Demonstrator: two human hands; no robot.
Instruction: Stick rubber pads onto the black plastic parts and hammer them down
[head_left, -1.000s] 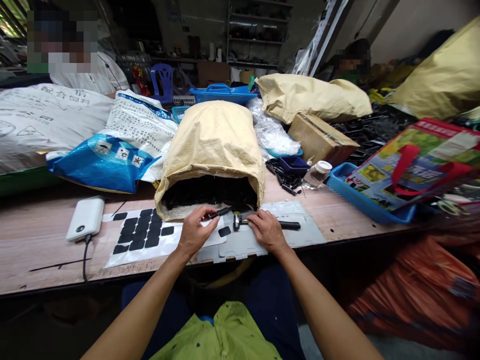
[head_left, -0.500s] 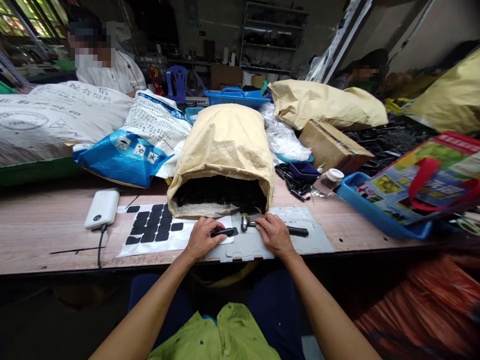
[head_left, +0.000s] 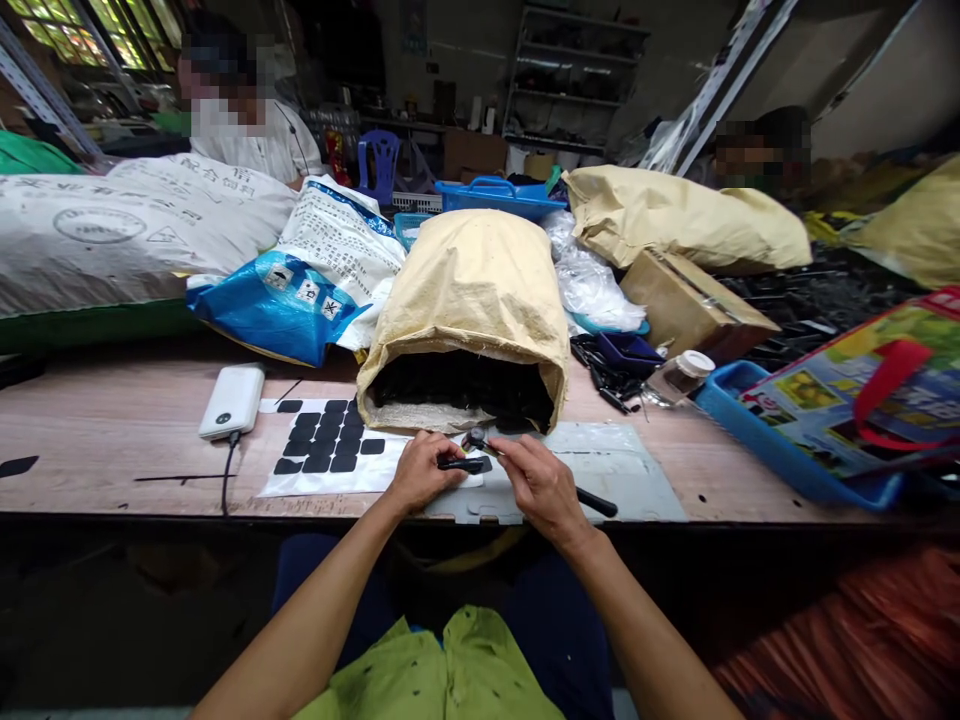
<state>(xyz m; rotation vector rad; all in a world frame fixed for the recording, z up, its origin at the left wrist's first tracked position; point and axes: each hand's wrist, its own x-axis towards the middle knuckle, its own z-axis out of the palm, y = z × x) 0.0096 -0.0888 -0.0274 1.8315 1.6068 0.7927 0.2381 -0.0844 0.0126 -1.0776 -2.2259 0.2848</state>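
My left hand [head_left: 427, 472] is closed on a slim black plastic piece [head_left: 465, 465], held low over the grey mat [head_left: 637, 465]. My right hand [head_left: 541, 485] grips a small hammer by the shaft near its head. The hammer head [head_left: 475, 440] is raised close to the black piece, and its black handle [head_left: 596, 502] sticks out behind the hand to the right. Left of my left hand lies a white sheet [head_left: 274, 482] with rows of black rounded stickers [head_left: 330, 430]. Just beyond both hands, an open cream sack [head_left: 480, 270] shows dark pieces inside, too shadowed to make out.
A white power bank [head_left: 232, 400] with a cable lies at left. Full sacks [head_left: 112, 240] stand behind it. On the right are a lidded jar [head_left: 679, 378], a blue tray [head_left: 795, 450] with a printed bag, and a cardboard box [head_left: 690, 300]. Two people sit across the table.
My right hand has lifted the hammer off the mat and brought its head left, up to the black piece. The left hand keeps its hold. The whole view has shifted slightly.
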